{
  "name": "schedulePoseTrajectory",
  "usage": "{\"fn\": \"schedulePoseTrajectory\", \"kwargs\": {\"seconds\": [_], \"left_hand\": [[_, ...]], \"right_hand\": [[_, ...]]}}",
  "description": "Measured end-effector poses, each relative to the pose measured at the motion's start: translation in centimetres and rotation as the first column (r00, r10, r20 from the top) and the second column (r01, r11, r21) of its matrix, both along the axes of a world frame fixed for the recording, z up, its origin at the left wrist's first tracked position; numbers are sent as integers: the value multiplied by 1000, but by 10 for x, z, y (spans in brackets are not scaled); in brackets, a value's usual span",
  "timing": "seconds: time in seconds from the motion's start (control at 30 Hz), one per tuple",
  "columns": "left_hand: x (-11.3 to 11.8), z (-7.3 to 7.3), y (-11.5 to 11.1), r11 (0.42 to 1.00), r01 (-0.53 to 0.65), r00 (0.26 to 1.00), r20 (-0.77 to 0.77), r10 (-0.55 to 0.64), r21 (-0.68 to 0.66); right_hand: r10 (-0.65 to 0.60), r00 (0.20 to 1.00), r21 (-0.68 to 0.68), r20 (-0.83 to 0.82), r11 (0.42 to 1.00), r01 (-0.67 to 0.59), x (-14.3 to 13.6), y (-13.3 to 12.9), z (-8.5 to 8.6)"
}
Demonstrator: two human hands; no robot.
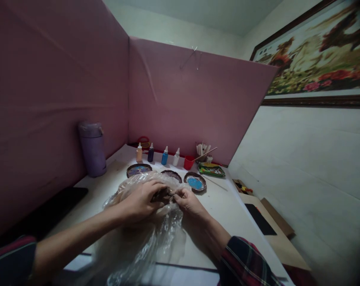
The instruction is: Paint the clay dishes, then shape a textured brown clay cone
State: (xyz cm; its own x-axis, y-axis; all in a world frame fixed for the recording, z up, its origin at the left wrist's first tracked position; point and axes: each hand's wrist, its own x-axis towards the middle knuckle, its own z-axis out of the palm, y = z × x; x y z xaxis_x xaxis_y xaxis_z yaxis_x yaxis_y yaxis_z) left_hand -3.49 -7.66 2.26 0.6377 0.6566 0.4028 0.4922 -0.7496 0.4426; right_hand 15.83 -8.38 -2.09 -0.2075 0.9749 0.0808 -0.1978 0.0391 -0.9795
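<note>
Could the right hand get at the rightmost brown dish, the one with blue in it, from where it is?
Probably yes: the dish lies just beyond the right hand, with nothing standing between them. But its fingers seem to be pinching the clear plastic, so it would likely need to let go first.

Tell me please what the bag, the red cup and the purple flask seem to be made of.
Bag: seemingly thin, glossy clear plastic film, with crinkles and bright highlights. Red cup: probably smooth plastic, by its even colour. Purple flask: painted metal or plastic; its dull surface leaves this open.
</note>
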Motion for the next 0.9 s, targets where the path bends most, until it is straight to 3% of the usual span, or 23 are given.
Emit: {"fn": "schedulePoseTrajectory", "kwargs": {"seconds": [0.1, 0.2, 0.33, 0.57, 0.73, 0.9], "left_hand": [[-11, 11, -6, 1000, 8, 997, 72, -9, 19], [-21, 20, -11, 1000, -15, 995, 100, 14, 8], [-21, 25, -18, 994, -106, 993, 58, 104, 37], [-6, 27, -20, 928, -196, 961, -127, 247, 318], [-12, 36, -11, 967, -163, 971, -140, 192, 196], [-24, 40, -2, 986, -126, 986, -91, 136, 107]], "right_hand": [[11, 974, -128, -227, 991, -41, -7, -4, 2], [65, 937, -121, -342, 986, -113, -14, -5, 5], [75, 948, -82, -310, 991, -105, -24, -4, 11], [24, 963, 60, -268, 998, -8, -34, -2, 16], [15, 963, 92, -269, 996, 11, -32, 0, 10], [16, 953, 43, -304, 999, -2, -33, 5, -10]]}}
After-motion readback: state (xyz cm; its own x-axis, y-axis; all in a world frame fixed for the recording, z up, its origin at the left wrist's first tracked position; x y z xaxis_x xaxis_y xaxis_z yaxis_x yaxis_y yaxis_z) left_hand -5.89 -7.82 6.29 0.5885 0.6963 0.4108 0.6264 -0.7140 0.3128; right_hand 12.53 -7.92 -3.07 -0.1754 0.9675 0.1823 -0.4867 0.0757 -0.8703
